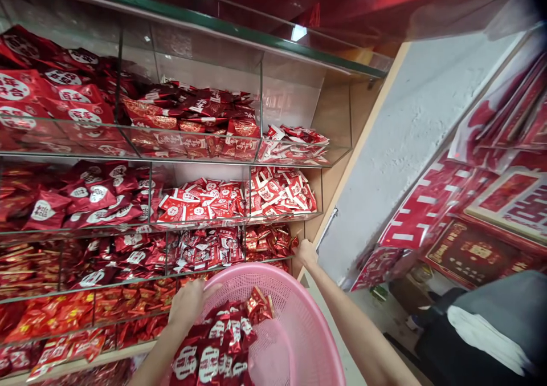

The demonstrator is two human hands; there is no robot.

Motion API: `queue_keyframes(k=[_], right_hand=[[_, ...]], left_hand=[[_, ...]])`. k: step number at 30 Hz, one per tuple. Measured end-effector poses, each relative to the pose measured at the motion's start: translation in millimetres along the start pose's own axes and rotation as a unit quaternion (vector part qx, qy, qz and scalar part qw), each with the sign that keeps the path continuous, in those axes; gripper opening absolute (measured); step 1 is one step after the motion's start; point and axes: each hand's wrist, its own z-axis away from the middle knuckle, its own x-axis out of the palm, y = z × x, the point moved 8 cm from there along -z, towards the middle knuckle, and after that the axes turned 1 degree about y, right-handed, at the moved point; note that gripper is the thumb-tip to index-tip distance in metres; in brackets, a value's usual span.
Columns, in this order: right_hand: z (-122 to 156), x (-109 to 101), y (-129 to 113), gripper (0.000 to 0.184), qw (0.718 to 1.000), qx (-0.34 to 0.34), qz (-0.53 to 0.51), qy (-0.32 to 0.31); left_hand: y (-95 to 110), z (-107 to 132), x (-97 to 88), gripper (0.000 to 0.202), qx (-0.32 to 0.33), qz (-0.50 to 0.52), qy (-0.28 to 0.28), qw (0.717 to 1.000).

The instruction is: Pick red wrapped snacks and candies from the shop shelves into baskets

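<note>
My left hand [188, 303] is closed over the left rim of a pink plastic basket [316, 317], thumb on the inner side. Inside the basket lie dark red printed packets [209, 363] and some shiny red-and-gold packets [258, 305]. My right hand [306, 254] reaches to the right end of a shelf compartment, its fingers closed at a small red-and-gold packet [294, 242]. More packets of that shiny kind [269, 240] fill the compartment beside it. Part of the right fingertips is hard to make out.
Glass-fronted shelves [200, 161] hold several compartments of red packets. A wooden side panel [363, 129] ends the shelving at the right, against a grey wall [397, 141]. Further right hang red printed decorations [410, 215], above a dark seat-like shape with a white cloth [482, 340].
</note>
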Motion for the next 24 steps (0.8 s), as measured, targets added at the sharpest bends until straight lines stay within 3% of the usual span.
queue_keyframes(k=[6, 11, 14, 18, 21, 24], right_hand=[[22.0, -27.4, 4.9, 0.020, 0.997, -0.058, -0.044, 0.017], [84.4, -46.5, -15.3, 0.026, 0.956, -0.249, -0.149, -0.028], [127.6, -51.7, -27.3, 0.022, 0.934, -0.355, -0.047, 0.001], [167.8, -43.3, -40.6, 0.021, 0.877, -0.476, 0.072, 0.006], [178.1, -40.7, -44.1, 0.019, 0.860, -0.499, 0.106, 0.006], [178.7, -37.0, -44.8, 0.016, 0.871, -0.472, 0.137, -0.011]], left_hand=[[3.6, -3.4, 1.3, 0.058, 0.007, -0.005, -0.003, 1.000], [8.4, -4.9, -1.4, 0.062, 0.004, -0.010, -0.011, 1.000], [11.7, -5.5, -2.4, 0.066, 0.007, -0.013, -0.012, 1.000], [13.3, -5.5, 0.4, 0.071, 0.007, -0.009, -0.020, 1.000], [12.0, -4.9, 2.8, 0.072, 0.005, -0.002, -0.021, 1.000], [9.7, -4.0, 4.9, 0.073, 0.002, 0.004, -0.022, 1.000]])
